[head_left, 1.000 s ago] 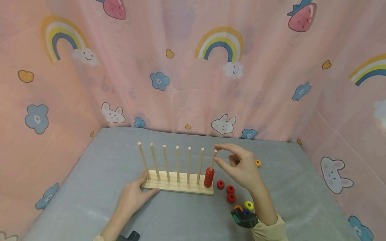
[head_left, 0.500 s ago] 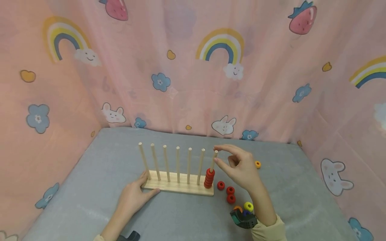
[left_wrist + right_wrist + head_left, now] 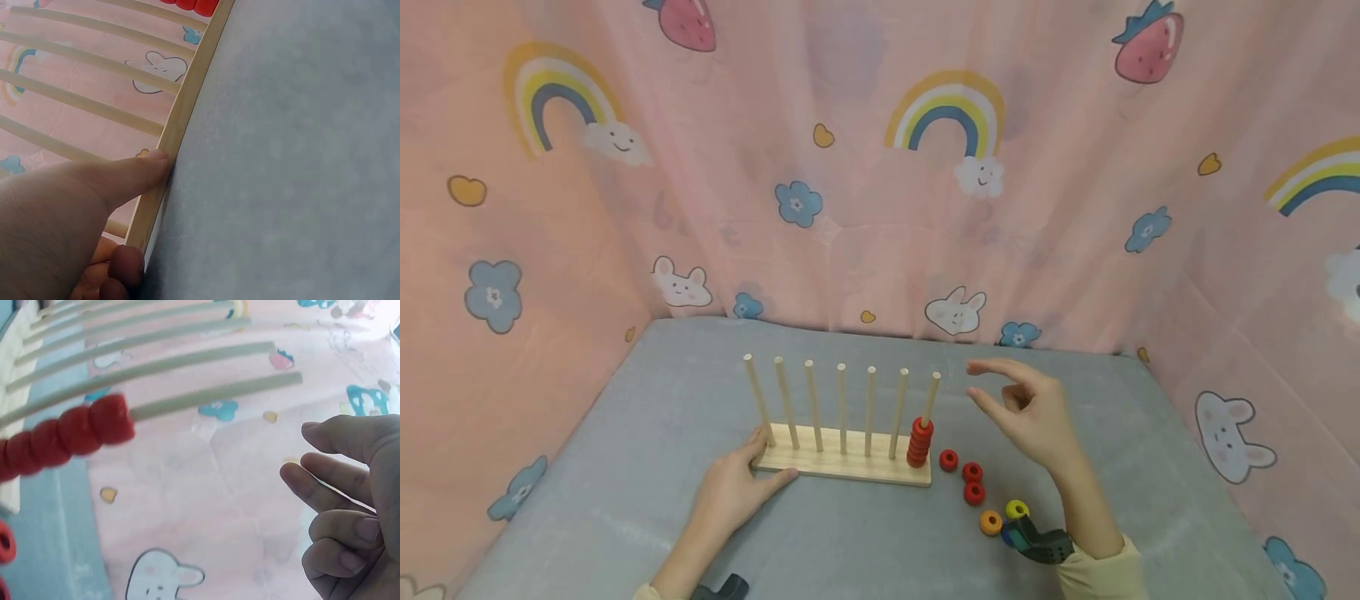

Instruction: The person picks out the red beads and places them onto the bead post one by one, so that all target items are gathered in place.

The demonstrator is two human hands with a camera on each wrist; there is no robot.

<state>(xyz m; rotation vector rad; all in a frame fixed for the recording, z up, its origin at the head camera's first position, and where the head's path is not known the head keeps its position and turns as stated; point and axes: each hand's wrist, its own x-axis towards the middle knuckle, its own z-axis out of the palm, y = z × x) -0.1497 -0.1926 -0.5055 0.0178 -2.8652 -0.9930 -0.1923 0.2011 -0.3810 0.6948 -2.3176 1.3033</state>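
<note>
A pale wooden peg rack (image 3: 842, 467) with several upright pegs stands on the grey cloth. Its left end is in the grip of my left hand (image 3: 733, 492), the thumb along the front edge and the fingers around the end. The left wrist view shows that thumb (image 3: 134, 178) against the base edge. Several red beads (image 3: 919, 443) are stacked on the rightmost peg. To the right of that peg's top, my right hand (image 3: 1026, 412) hovers with thumb and forefinger apart and nothing between them. In the right wrist view its other fingers (image 3: 344, 544) are bent.
Loose red beads (image 3: 949, 460) lie right of the rack. Nearer the front are an orange bead (image 3: 991, 522), a yellow bead (image 3: 1017, 509) and a blue one partly hidden by the right wrist camera (image 3: 1041, 543). A pink patterned curtain (image 3: 865, 250) surrounds the table.
My right hand has moved right, away from the top of the rightmost peg, its thumb and forefinger still apart. The left hand and the rack have stayed in place.
</note>
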